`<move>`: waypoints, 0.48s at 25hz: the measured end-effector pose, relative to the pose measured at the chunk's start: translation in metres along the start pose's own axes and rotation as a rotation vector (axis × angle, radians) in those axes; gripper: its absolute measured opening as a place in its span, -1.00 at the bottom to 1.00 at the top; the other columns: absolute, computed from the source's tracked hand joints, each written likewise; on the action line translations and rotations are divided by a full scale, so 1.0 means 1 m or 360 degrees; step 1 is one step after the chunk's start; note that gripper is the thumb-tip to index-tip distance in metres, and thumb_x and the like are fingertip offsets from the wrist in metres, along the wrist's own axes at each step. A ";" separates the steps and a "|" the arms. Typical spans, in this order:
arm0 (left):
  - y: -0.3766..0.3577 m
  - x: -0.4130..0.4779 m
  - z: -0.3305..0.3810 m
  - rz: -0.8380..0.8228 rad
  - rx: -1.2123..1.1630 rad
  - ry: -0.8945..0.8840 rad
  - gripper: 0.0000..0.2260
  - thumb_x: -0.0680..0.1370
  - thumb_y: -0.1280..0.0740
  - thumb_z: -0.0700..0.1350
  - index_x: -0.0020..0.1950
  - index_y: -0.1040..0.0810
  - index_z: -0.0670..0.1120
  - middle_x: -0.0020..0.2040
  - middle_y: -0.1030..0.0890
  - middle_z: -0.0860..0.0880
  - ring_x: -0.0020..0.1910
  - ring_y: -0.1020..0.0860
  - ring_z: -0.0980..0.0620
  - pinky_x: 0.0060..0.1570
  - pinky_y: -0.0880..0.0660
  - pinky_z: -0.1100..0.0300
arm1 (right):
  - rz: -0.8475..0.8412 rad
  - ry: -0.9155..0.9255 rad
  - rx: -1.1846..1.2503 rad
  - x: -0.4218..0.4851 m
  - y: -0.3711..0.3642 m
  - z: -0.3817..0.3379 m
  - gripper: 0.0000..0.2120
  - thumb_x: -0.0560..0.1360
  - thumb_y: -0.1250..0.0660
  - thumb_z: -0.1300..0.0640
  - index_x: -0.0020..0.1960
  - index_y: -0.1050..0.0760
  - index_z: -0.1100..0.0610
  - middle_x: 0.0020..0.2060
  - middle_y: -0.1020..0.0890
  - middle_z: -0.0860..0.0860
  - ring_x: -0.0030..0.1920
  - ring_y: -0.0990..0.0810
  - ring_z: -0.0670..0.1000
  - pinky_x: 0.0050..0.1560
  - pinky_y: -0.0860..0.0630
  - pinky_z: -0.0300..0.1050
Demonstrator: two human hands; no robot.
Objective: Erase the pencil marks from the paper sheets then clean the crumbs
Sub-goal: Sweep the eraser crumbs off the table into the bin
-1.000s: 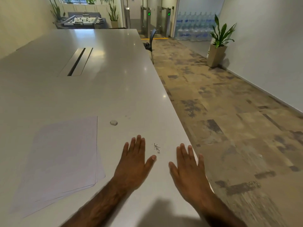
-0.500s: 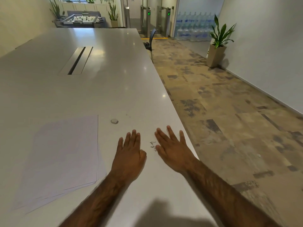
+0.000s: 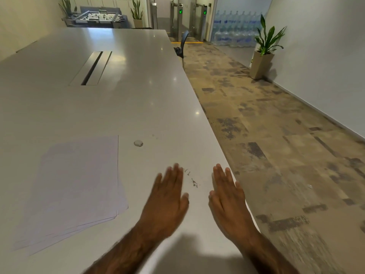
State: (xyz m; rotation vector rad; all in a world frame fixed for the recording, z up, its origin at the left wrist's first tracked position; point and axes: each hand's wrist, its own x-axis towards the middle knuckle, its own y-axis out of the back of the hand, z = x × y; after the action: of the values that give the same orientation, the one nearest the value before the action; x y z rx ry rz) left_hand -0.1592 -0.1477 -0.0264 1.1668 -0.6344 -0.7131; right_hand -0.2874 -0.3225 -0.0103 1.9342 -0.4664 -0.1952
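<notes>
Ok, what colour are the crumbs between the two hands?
Dark grey to black: the crumbs speckle the pale table, clearest in the head view.

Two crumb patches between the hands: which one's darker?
The darker patch is nearer the person, midway between left hand and right hand; the fainter patch lies farther out, by the left fingertips.

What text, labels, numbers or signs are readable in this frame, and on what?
No legible words or numbers anywhere in view.
Two green arrow signs on the turnstiles: lit symbols only, no text.
Labels on the water bottles: too blurred to read.
On the paper sheets: no writing can be made out.
</notes>
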 end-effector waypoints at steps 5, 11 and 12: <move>0.015 0.048 -0.014 -0.0126 0.0135 0.0133 -0.37 0.71 0.20 0.19 0.69 0.23 -0.11 0.70 0.24 -0.08 0.67 0.24 -0.03 0.62 0.30 -0.01 | -0.0096 -0.0138 -0.0405 -0.010 -0.006 -0.004 -0.38 0.65 0.34 -0.14 0.65 0.39 0.01 0.62 0.37 -0.09 0.59 0.46 -0.04 0.62 0.31 0.14; -0.001 0.017 0.021 -0.0223 -0.0003 -0.0371 -0.37 0.67 0.30 0.31 0.65 0.37 0.07 0.65 0.37 0.11 0.62 0.38 0.14 0.61 0.31 0.05 | -0.0024 -0.0146 -0.0310 -0.009 -0.007 -0.002 -0.40 0.68 0.29 -0.11 0.66 0.36 -0.01 0.63 0.32 -0.12 0.58 0.45 -0.13 0.63 0.27 0.08; -0.002 0.010 0.020 -0.0198 -0.0061 -0.0357 -0.38 0.67 0.30 0.32 0.65 0.40 0.08 0.65 0.37 0.14 0.60 0.39 0.18 0.61 0.30 0.06 | 0.0004 -0.0151 -0.0254 -0.009 -0.008 -0.001 -0.40 0.68 0.26 -0.10 0.66 0.34 -0.01 0.64 0.30 -0.13 0.58 0.44 -0.15 0.64 0.26 0.06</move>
State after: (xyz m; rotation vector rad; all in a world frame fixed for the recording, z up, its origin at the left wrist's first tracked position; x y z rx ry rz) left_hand -0.1686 -0.1672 -0.0219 1.1064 -0.7362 -0.9675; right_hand -0.2932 -0.3152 -0.0175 1.7739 -0.5007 -0.3146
